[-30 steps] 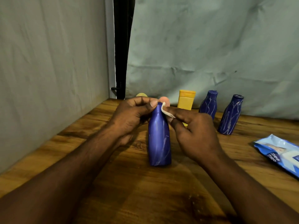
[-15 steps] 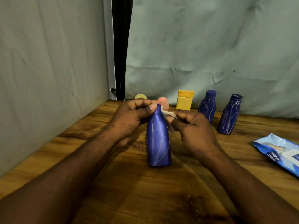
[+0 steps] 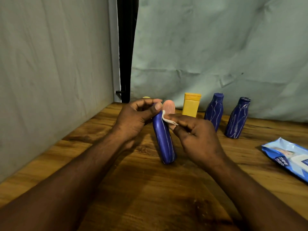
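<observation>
One blue bottle (image 3: 164,140) | standing, neck tipped left | right hand (image 3: 198,137) pinches wipe (image 3: 166,120)

Three blue bottles (image 3: 164,140) (image 3: 214,110) (image 3: 237,119), one yellow bottle (image 3: 190,105), one pink thing (image 3: 168,106), one white wipe (image 3: 166,120), one wipes pack (image 3: 290,160) at 3 o'clock

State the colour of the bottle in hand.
The bottle is blue with thin white streaks; head view.

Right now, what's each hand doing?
Left hand: grips the blue bottle near its top.
Right hand: pinches a white wipe against it.
</observation>
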